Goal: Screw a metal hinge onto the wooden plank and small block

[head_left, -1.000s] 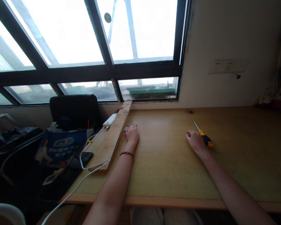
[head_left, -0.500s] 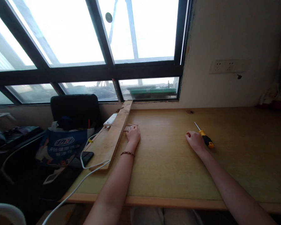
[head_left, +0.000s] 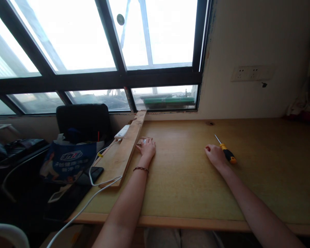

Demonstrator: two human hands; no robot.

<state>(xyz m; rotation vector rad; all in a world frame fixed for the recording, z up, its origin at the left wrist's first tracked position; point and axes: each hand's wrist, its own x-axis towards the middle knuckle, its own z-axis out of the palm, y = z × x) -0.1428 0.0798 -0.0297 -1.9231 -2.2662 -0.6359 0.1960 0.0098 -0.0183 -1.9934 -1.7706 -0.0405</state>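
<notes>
As the left hand (head_left: 146, 148) lies on the desk (head_left: 182, 186) with its fingers parted over one small silvery piece (head_left: 144, 141), the person's right hand (head_left: 216, 155) rests farther right, its fingers curled into a loose fist. Whether the left fingers grasp the silvery piece cannot be told, nor whether the fist encloses anything. The silvery piece sits on the left part of the desk, partly hidden among the fingers, too small to identify. One bracelet (head_left: 141, 168) circles the left wrist. Just beside the fist, on its right, lies one screwdriver (head_left: 227, 154) with a yellow and black handle, its single metal shaft pointing toward the far left. Close by the left hand, on its left, one long wooden board (head_left: 121, 160) runs from near to far, ending in a narrower section by the window (head_left: 124, 76). Along the board's left edge lie one white box (head_left: 122, 132) and one white cable (head_left: 93, 193), which bears one yellow tag (head_left: 100, 155) and loops toward the near left. One dark phone-like slab (head_left: 96, 173) lies left of the board's near end. Farther left are one blue printed bag (head_left: 67, 162) and, beyond it, one black chair back (head_left: 82, 119). On the far right, the wall carries one white panel (head_left: 260, 73) with two visible outlets; below and left of it, one round hole (head_left: 210, 123) marks the desk's far edge.
</notes>
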